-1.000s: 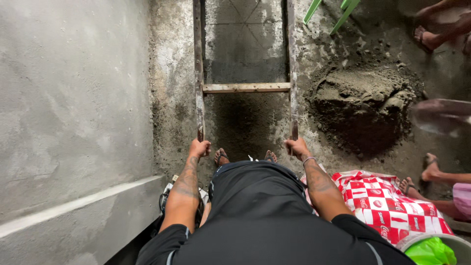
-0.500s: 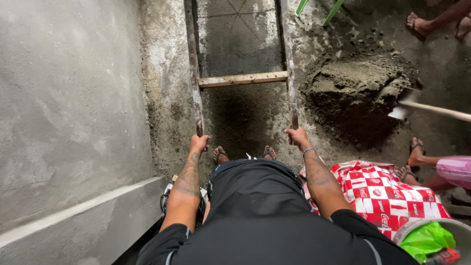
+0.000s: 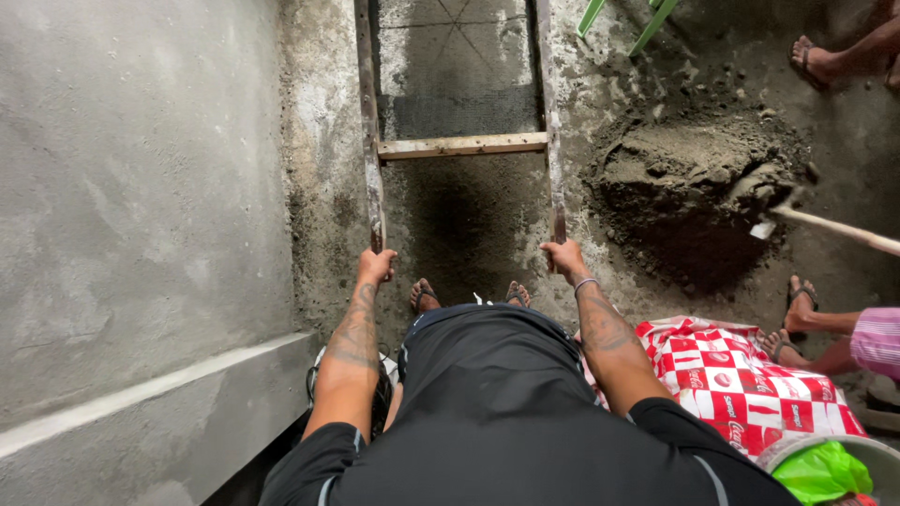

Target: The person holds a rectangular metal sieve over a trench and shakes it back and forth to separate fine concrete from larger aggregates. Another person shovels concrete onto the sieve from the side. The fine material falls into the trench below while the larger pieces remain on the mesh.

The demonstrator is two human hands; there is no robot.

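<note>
Shifted slightly since a second ago, the wooden ladder (image 3: 459, 145) stands against the wall, stiff and likely heavy, left hand (image 3: 375, 265) and right hand (image 3: 565, 258) clasping its side rails.

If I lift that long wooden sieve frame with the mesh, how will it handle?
Probably stiff: the wooden sieve frame has rails joined by a crossbar. Likely front-heavy and awkward, since the left hand and right hand grip only its near ends. The dusty rails may feel gritty, not slippery.
</note>
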